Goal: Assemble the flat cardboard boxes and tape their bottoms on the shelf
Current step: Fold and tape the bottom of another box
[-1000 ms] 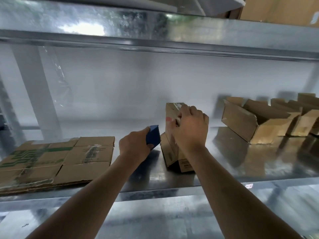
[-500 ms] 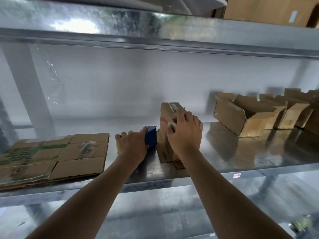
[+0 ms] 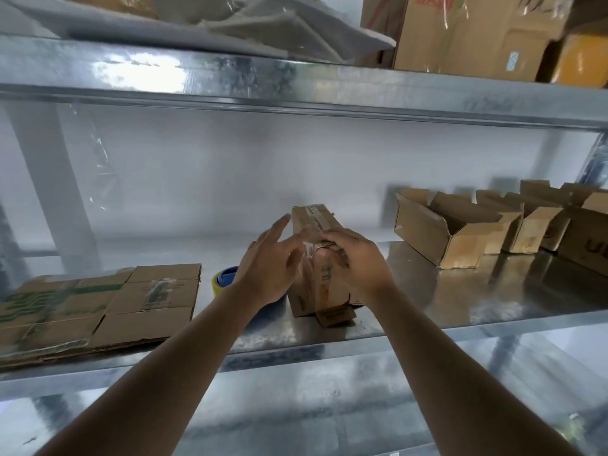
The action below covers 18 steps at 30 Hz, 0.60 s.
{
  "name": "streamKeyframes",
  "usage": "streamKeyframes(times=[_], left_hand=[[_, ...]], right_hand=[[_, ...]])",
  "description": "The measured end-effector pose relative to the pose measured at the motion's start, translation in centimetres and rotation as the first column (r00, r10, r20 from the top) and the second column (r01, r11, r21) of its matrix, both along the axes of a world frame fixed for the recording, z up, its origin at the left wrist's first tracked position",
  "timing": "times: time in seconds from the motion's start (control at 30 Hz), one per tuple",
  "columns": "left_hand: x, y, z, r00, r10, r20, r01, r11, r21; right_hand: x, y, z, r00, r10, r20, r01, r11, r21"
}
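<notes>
Left hand [image 3: 268, 268] released tape roll [image 3: 223, 282]; box [image 3: 317, 258] between fingers [image 3: 297, 246].

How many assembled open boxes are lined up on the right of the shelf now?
4 visible: nearest box, a second box behind it, a third box, and a fourth box at the frame edge. More may be hidden beyond.

Upper shelf: large brown cartons [image 3: 467, 34] stood at upper right of the frame, one bearing a small pale label. Yellow parcel [image 3: 582, 59] just beside them at far right edge. Plastic-wrapped white sheets [image 3: 210, 24] lay stacked at upper left. White back wall [image 3: 230, 179] behind the shelving.
</notes>
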<state>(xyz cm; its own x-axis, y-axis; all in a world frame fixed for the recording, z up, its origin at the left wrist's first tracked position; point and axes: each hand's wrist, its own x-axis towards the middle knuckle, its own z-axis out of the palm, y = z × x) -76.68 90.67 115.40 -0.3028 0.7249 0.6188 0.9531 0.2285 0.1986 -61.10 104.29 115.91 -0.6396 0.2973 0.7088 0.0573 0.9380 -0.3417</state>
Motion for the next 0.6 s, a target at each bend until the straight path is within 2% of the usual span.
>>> streamKeyframes(times=[0.1, 0.3, 0.5, 0.6], left_hand=[[0.5, 0.7, 0.0, 0.998, -0.062, -0.027, 0.062, 0.998, 0.001], [0.9, 1.4, -0.7, 0.976, -0.191, 0.102, 0.183, 0.980, 0.081], [0.0, 2.3, -0.2, 0.983, -0.158, 0.093, 0.155, 0.987, 0.040], [-0.1, 2.2, -0.1, 0.983, -0.154, 0.097, 0.152, 0.988, 0.029]], right_hand=[[0.3, 0.8, 0.1, 1.000, 0.003, 0.004, -0.003, 1.000, 0.018], [1.6, 1.9, 0.3, 0.994, 0.104, 0.017, -0.104, 0.994, 0.034], [2.0, 3.9, -0.4, 0.996, 0.088, -0.008, -0.088, 0.996, -0.034], [2.3, 4.6, -1.4, 0.992, 0.082, -0.094, -0.088, 0.994, -0.069]])
